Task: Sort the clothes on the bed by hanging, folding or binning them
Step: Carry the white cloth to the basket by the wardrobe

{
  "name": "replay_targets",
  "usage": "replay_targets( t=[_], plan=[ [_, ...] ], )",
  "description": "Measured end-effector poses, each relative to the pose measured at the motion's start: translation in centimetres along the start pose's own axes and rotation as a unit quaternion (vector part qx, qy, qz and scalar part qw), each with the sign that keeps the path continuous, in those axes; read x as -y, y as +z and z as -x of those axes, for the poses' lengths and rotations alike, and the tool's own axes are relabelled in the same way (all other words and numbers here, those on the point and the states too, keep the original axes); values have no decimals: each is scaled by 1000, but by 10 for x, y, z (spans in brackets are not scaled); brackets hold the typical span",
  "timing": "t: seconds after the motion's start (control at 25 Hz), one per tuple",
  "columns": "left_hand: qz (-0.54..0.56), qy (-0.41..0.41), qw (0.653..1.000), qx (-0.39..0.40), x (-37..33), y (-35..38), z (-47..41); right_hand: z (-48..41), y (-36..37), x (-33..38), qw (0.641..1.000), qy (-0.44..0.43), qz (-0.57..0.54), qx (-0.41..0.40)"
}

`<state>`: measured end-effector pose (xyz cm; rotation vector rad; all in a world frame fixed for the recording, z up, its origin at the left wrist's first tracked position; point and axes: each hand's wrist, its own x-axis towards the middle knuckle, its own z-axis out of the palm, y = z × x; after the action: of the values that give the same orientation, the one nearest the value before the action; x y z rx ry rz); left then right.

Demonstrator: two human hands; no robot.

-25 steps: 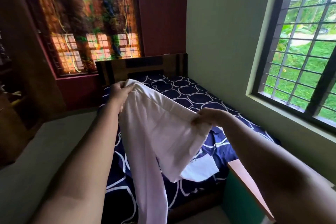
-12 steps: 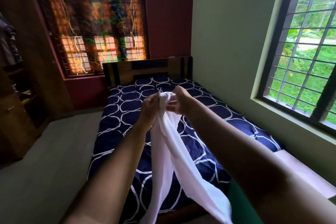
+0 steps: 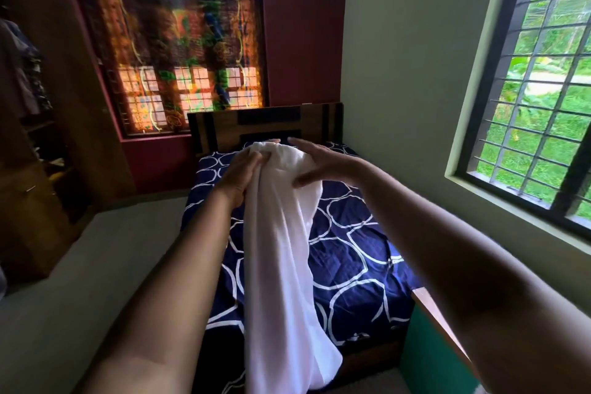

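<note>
White cloth (image 3: 281,249) is hanging in a long, soft drape down the middle of the frame. Its top is bunching at centre above the bed (image 3: 355,253) and its tail is trailing toward the lower edge; whether that tail is touching the bed's foot cannot be told. The left hand (image 3: 238,177) is gripping the bunch from the left, fingers (image 3: 256,158) curling into the fabric. The right hand (image 3: 323,161) is clasping it from the right, fingers lying nearly straight over the top and the thumb pressing in from underneath, so both are grasping the cloth. It is looking light, thin and limp, probably sagging wherever nothing is supporting it and offering no stiffness for a fold. Taking it by two corners or along one hem, hands apart, is looking like the better hold for folding, since a bunched grip is only crumpling it.
</note>
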<state>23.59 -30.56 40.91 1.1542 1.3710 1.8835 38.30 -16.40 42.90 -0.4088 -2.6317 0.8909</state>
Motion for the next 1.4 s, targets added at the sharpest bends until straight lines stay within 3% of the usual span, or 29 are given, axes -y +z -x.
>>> replay_targets(
  t=[0.08, 0.24, 0.4, 0.48, 0.56, 0.68, 0.8, 1.0, 1.24, 1.32, 1.4],
  plan=[
    [-49, 25, 997, 49, -17, -15, 1, 1, -4, 7, 996, 17, 9, 86],
    [-238, 7, 969, 66, -41, -44, -6, -9, -24, 16, 989, 77, 32, 120],
    [-305, 6, 951, 54, -39, -47, -25, -28, -44, 16, 977, 85, 180, 74],
    [-324, 35, 945, 31, -33, -39, -34, -38, -41, 9, 976, 100, 188, 35],
    [-311, 7, 950, 40, -24, -42, -42, -44, -42, -6, 979, 135, 131, 72],
    [-174, -142, 966, 130, -20, -59, -55, -51, -60, -20, 960, 160, -32, 227],
    [-152, -166, 961, 161, -15, -70, -93, -84, -78, -32, 941, 167, -39, 291],
    [-211, -150, 958, 122, 23, -81, -200, -190, -86, -84, 958, 220, 95, 159],
    [-317, -125, 940, -14, 153, -113, -377, -357, -53, -207, 959, 272, -74, -16],
    [-359, -134, 920, -80, 212, -129, -427, -407, -24, -260, 960, 260, -70, -71],
    [-342, -143, 921, -116, 271, -134, -456, -438, 18, -313, 971, 217, -46, -90]
  ],
)
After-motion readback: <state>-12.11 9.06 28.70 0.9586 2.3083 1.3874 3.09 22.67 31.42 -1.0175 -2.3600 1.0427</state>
